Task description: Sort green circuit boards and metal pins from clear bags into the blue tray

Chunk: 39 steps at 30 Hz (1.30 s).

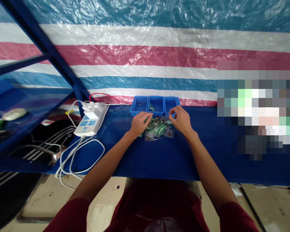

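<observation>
A pile of metal screws [157, 121] and green pieces [159, 130], partly in clear plastic bags, lies on the blue table. My left hand [139, 124] is at the pile's left side, thumb and fingertips drawn together; whatever is between them is too small to make out. Across the pile, my right hand [182, 120] has its thumb and forefinger curled into a pinch, and I cannot tell what is in it. Just beyond both hands stand three joined blue bins: the left bin [133, 108] holds a few thin pieces, the middle bin [157, 100] a small greenish bag, and the right bin [172, 101] is partly behind my right hand.
A white power strip [88, 127] with plugged-in adapters [94, 111] stands to the left, its white cable [72, 158] looped over the table [159, 161]. A blue metal frame [60, 67] rises at the left. Striped sheeting [145, 54] hangs behind. A blurred patch covers the right.
</observation>
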Tool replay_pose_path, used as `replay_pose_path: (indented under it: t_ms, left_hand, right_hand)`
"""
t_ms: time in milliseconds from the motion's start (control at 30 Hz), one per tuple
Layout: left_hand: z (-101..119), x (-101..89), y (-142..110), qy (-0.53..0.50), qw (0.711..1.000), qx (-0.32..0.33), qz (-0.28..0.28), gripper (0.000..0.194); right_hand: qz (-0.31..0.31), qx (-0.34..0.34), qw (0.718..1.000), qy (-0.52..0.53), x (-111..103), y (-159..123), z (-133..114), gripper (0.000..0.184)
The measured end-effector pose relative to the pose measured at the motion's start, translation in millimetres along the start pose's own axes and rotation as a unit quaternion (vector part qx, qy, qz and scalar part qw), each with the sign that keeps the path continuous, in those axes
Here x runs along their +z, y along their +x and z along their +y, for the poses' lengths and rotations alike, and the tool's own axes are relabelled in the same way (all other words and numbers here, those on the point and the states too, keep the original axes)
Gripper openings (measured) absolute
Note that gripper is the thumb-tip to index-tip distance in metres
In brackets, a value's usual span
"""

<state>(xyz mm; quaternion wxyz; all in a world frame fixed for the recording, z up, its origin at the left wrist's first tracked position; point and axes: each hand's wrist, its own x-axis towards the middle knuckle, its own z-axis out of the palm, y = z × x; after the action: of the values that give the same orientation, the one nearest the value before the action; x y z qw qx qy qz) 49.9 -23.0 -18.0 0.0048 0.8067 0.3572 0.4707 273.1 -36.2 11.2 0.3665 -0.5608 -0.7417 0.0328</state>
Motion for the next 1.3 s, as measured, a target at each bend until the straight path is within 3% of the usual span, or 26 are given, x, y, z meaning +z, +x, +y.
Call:
replay_pose_path:
  t_ms: [100,233,400,600,867,1067,1167,1300]
  left_hand:
    - [7,-1.1,2,-0.091,0.993,-0.067,-0.019,0.031]
    - [10,-0.3,2,-0.158,0.978,-0.114,-0.072,0.037]
    - [7,0.3,1,-0.192,0.966,-0.163,-0.058,0.032]
    - [7,1.5,2,-0.274,0.938,-0.205,-0.056,0.034]
    - [12,2.6,3,-0.328,0.913,-0.237,-0.058,0.03]
    - [11,7.3,4,-0.389,0.885,-0.255,-0.024,0.036]
    - [9,9.0,5,-0.405,0.875,-0.264,-0.011,0.046]
    - [10,9.2,5,-0.437,0.855,-0.278,0.0,0.043]
  right_hand:
    - [0.048,-0.002,0.995,0.083,6,-3,-10,0.009]
    - [0.067,0.018,0.975,0.209,20,-10,-25,0.009]
    - [0.06,0.043,0.95,0.305,32,-16,-31,0.016]
    - [0.015,0.044,0.955,0.292,33,-17,-31,0.022]
    - [0.008,0.041,0.965,0.26,35,-18,-29,0.02]
    - [0.003,-0.053,0.961,0.272,33,-20,-27,0.024]
    - [-0.016,-0.067,0.966,0.248,34,-20,-25,0.028]
    - [-0.011,-0.091,0.97,0.226,37,-19,-22,0.025]
